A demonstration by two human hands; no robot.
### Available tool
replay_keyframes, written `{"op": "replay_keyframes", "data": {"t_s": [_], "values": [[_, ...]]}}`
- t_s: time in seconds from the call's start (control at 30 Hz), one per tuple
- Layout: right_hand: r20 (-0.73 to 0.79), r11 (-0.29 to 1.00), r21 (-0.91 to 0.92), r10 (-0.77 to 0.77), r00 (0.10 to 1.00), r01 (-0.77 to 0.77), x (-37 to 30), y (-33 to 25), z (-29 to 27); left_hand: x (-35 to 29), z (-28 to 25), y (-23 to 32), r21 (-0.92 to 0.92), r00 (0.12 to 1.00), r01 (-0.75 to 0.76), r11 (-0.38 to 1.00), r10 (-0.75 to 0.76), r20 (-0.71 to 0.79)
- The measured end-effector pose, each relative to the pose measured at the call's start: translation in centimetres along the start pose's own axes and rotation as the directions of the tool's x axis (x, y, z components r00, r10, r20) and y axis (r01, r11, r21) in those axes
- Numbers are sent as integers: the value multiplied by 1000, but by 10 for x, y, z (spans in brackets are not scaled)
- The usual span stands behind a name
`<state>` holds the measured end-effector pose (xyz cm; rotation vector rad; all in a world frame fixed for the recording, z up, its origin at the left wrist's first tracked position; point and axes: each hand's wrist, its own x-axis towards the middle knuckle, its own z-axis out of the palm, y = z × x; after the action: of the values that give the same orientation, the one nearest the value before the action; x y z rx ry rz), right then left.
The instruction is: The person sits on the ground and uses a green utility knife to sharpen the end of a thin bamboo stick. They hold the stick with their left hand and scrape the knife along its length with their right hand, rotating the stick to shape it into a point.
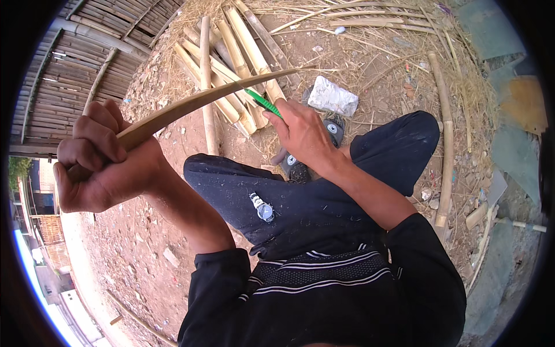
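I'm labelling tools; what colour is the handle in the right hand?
The handle is green, clearest in the head view.

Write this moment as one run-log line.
left hand: gripping bamboo strip | right hand: holding green cutter | watch: on left thigh | bamboo pieces: on ground

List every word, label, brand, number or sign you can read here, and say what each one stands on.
No words or numbers can be read.
Watch on the dark trousers: dial marks too small to read.
Round star patches on the shoes: star emblem visible, any lettering too small.
Green cutter in the right hand: no lettering discernible.
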<state>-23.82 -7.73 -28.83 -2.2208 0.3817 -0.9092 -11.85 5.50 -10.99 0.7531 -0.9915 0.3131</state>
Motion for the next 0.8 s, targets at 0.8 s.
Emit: {"op": "replay_keyframes", "data": {"t_s": [0.8], "values": [[122,943,-123,324,938,-310,2,78,33,4,-8,-5,22,991,20,1000,-17,-129]]}}
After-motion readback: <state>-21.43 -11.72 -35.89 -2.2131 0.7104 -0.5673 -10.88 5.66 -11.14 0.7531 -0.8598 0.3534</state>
